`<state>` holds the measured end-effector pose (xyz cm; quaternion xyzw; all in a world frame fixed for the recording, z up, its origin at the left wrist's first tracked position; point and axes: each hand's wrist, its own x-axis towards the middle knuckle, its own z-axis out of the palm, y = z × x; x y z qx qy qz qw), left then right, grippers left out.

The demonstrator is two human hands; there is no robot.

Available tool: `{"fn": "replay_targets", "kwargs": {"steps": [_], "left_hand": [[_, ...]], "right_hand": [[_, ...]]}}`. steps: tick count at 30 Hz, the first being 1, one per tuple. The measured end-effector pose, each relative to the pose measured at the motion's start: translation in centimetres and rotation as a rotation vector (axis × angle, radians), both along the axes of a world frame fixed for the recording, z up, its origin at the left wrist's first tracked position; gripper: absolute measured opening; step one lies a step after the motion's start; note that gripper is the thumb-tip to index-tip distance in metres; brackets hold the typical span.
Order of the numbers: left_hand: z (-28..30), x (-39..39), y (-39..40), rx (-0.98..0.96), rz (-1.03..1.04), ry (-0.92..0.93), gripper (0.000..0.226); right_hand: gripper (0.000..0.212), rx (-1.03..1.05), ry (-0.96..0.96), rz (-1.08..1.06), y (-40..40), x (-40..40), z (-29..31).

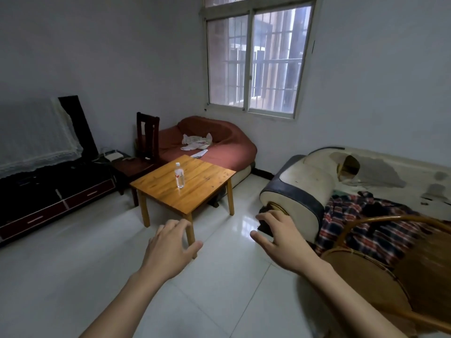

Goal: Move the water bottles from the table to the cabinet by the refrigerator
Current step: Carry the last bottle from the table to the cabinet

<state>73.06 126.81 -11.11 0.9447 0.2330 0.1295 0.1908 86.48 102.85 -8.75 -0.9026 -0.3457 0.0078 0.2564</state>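
Reaching forward, left hand (pixel 168 247) and right hand (pixel 280 240) both empty, fingers loosely spread, palms down over white tile floor (pixel 73 276). Beyond fingertips, well apart: wooden table (pixel 195 191). Near its middle, upright clear water bottle (pixel 179 175), white cap, red-and-white label.

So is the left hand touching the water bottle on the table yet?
Apart. The head view shows the left hand held out, fingers relaxed, over the floor short of the wooden table, while the water bottle stands upright near the tabletop's middle.
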Motion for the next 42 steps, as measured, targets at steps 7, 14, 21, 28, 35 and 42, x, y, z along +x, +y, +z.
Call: {"fn": "replay_targets", "kwargs": {"steps": [7, 14, 21, 28, 35, 42], "left_hand": [[-1.5, 7.6, 5.3, -0.067, 0.010, -0.005, 0.051], [-2.9, 15.4, 14.4, -0.062, -0.003, -0.018, 0.053], [-2.9, 23.1, 23.3, -0.046, -0.048, -0.038, 0.053], [-4.8, 29.7, 29.6, -0.104, -0.063, -0.014, 0.052], [-6.4, 40.9, 33.5, -0.068, -0.039, 0.053, 0.049], [-7.1, 52.0, 37.7, -0.089, 0.067, 0.065, 0.051]], "right_hand": [[0.052, -0.020, -0.006, 0.009, 5.3, 9.1, -0.3], [0.054, -0.057, -0.046, 0.005, 14.4, 16.4, -1.6], [0.055, -0.117, -0.082, -0.027, 22.9, 23.5, -0.9], [0.055, -0.111, -0.031, -0.023, 29.3, 30.0, -2.6], [0.057, -0.021, 0.048, 0.016, 33.9, 41.2, -4.6], [0.051, 0.038, 0.123, 0.140, 39.8, 53.9, -4.5]]}}
